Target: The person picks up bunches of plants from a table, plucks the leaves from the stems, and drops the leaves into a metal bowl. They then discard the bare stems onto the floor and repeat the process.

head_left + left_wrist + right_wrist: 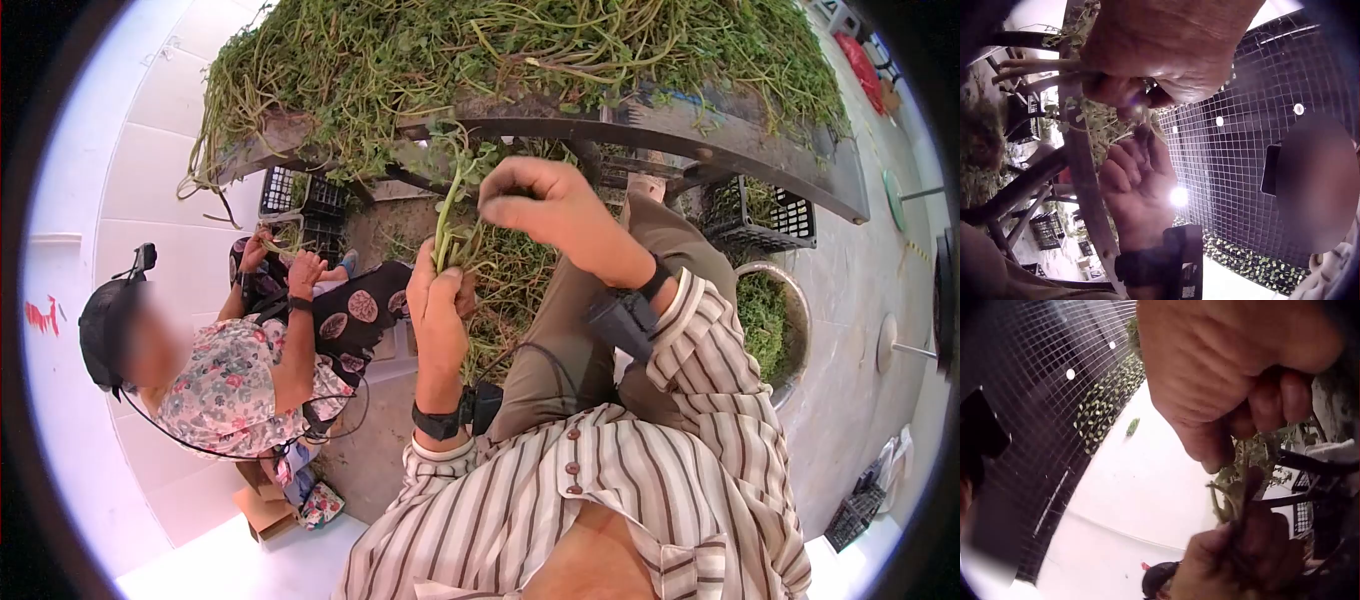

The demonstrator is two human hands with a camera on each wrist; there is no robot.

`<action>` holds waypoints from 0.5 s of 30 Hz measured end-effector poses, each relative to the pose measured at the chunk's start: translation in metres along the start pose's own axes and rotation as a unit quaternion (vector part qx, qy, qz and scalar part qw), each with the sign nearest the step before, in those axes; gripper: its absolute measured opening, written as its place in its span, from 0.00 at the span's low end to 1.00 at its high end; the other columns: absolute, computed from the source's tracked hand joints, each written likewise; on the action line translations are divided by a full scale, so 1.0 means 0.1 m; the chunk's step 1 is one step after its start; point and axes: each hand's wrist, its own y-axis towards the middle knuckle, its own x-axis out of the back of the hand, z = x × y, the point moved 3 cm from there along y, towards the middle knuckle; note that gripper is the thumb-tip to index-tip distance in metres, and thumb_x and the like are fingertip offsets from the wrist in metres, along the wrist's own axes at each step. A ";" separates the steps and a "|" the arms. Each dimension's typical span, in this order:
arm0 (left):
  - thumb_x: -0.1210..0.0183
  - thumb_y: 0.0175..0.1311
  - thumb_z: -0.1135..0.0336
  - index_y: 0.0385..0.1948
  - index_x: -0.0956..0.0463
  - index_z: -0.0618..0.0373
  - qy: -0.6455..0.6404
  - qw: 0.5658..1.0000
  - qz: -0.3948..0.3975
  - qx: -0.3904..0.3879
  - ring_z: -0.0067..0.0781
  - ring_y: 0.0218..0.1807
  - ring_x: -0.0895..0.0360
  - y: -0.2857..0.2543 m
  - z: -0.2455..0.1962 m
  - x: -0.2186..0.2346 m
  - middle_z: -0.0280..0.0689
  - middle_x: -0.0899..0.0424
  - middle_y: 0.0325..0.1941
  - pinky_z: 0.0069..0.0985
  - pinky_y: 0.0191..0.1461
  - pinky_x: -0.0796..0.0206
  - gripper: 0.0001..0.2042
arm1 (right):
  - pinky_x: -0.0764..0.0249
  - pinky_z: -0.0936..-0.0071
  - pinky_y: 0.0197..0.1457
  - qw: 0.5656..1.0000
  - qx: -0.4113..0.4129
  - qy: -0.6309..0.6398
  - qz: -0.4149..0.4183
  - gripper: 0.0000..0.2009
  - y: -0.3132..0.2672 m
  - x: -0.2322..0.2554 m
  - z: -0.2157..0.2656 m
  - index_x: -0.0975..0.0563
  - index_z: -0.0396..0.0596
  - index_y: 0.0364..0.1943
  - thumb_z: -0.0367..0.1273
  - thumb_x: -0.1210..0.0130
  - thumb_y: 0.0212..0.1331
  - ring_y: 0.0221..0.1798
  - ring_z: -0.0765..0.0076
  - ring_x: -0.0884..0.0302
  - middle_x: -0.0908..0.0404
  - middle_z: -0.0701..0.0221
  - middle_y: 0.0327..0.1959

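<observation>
My left hand (437,312) grips a small bunch of green leafy stems (451,205), which point up and away from me. Its thumb lies along the stems, whose cut ends (1038,70) stick out past the hand in the left wrist view. Close by on the right, my right hand (552,215) has its fingers curled, thumb and forefinger drawn together at the bunch. In the right wrist view its fingertips (1213,464) pinch at the leaves just above the left hand. The right palm hides part of this pinch.
A large heap of greens (500,55) covers the dark-edged table (640,135) ahead. More greens (515,285) lie below my hands. Black crates (790,225) stand under the table, and a round tub (798,300) of greens is at right. Another person (235,385) sits at left, handling stems.
</observation>
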 end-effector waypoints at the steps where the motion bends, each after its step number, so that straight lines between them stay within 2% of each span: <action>1: 0.57 0.52 0.70 0.44 0.36 0.67 -0.018 1.000 0.005 -0.009 0.13 0.15 0.49 0.01 0.01 0.02 0.28 0.40 0.16 0.13 0.19 0.51 0.17 | 0.43 0.86 0.23 0.996 0.056 -0.061 0.021 0.08 0.00 -0.05 -0.02 0.25 0.42 0.35 0.30 0.45 0.53 0.21 0.88 0.40 0.31 0.80 0.20; 2: 0.57 0.52 0.70 0.44 0.36 0.67 -0.016 1.000 0.004 -0.009 0.13 0.15 0.49 0.01 -0.01 0.01 0.28 0.40 0.16 0.13 0.19 0.51 0.17 | 0.38 0.85 0.27 0.985 0.112 -0.121 0.042 0.09 -0.01 -0.11 -0.02 0.25 0.41 0.35 0.30 0.44 0.51 0.24 0.86 0.36 0.29 0.78 0.22; 3: 0.57 0.52 0.70 0.45 0.36 0.66 0.010 1.000 -0.004 -0.020 0.13 0.15 0.49 0.01 -0.03 0.00 0.28 0.40 0.17 0.13 0.18 0.53 0.17 | 0.38 0.85 0.27 0.986 0.112 -0.120 0.042 0.09 -0.03 -0.14 0.00 0.25 0.41 0.35 0.30 0.44 0.51 0.24 0.86 0.36 0.29 0.78 0.22; 5: 0.57 0.52 0.70 0.45 0.36 0.66 0.037 0.999 -0.011 -0.030 0.13 0.15 0.49 0.02 -0.05 -0.02 0.28 0.39 0.17 0.12 0.18 0.54 0.17 | 0.35 0.82 0.33 0.984 0.072 -0.152 0.056 0.11 -0.07 -0.20 0.06 0.25 0.40 0.37 0.29 0.43 0.48 0.29 0.82 0.32 0.26 0.75 0.24; 6: 0.57 0.53 0.70 0.45 0.36 0.65 0.051 0.998 -0.021 -0.035 0.12 0.15 0.49 0.03 -0.05 -0.03 0.28 0.39 0.17 0.12 0.17 0.55 0.17 | 0.34 0.79 0.32 0.985 0.068 -0.147 0.065 0.11 -0.07 -0.21 -0.01 0.25 0.39 0.37 0.28 0.43 0.49 0.27 0.79 0.32 0.27 0.70 0.23; 7: 0.58 0.53 0.71 0.45 0.35 0.64 0.065 0.997 -0.031 -0.041 0.12 0.15 0.49 0.03 -0.05 -0.03 0.28 0.38 0.17 0.12 0.17 0.56 0.16 | 0.34 0.79 0.32 0.985 0.068 -0.146 0.064 0.11 -0.05 -0.21 -0.07 0.25 0.39 0.37 0.28 0.43 0.49 0.27 0.79 0.32 0.27 0.70 0.23; 9: 0.57 0.54 0.71 0.48 0.36 0.63 0.062 0.998 -0.016 -0.024 0.11 0.17 0.47 0.02 -0.04 -0.03 0.26 0.37 0.20 0.11 0.18 0.56 0.18 | 0.34 0.76 0.32 0.946 0.195 -0.256 0.034 0.10 -0.04 -0.20 -0.13 0.26 0.38 0.36 0.27 0.44 0.50 0.27 0.75 0.32 0.27 0.66 0.23; 10: 0.57 0.54 0.72 0.51 0.36 0.62 0.058 0.998 -0.003 -0.009 0.09 0.19 0.46 0.01 -0.04 -0.03 0.25 0.36 0.23 0.10 0.20 0.55 0.20 | 0.34 0.76 0.32 0.946 0.195 -0.256 0.033 0.10 -0.02 -0.19 -0.18 0.26 0.38 0.36 0.27 0.44 0.50 0.27 0.75 0.32 0.27 0.66 0.23; 12: 0.57 0.55 0.72 0.52 0.36 0.62 0.058 0.998 -0.014 -0.007 0.09 0.19 0.46 0.00 -0.06 -0.07 0.25 0.36 0.23 0.10 0.20 0.55 0.20 | 0.32 0.67 0.31 0.905 0.250 -0.342 -0.044 0.09 -0.01 -0.16 -0.17 0.27 0.36 0.31 0.29 0.48 0.51 0.26 0.58 0.26 0.26 0.55 0.24; 13: 0.57 0.55 0.73 0.52 0.36 0.61 0.058 0.998 -0.025 -0.004 0.09 0.19 0.46 0.00 -0.07 -0.08 0.25 0.36 0.24 0.10 0.20 0.55 0.20 | 0.32 0.67 0.31 0.906 0.249 -0.341 -0.045 0.09 0.00 -0.15 -0.14 0.27 0.36 0.31 0.29 0.48 0.51 0.26 0.58 0.26 0.26 0.55 0.24; 15: 0.58 0.56 0.72 0.51 0.37 0.62 0.067 0.997 -0.025 -0.013 0.10 0.17 0.47 0.02 -0.10 -0.11 0.26 0.38 0.20 0.11 0.18 0.55 0.18 | 0.34 0.68 0.30 0.961 0.141 -0.224 -0.086 0.09 0.02 -0.05 -0.07 0.27 0.36 0.29 0.31 0.47 0.52 0.25 0.59 0.27 0.26 0.57 0.24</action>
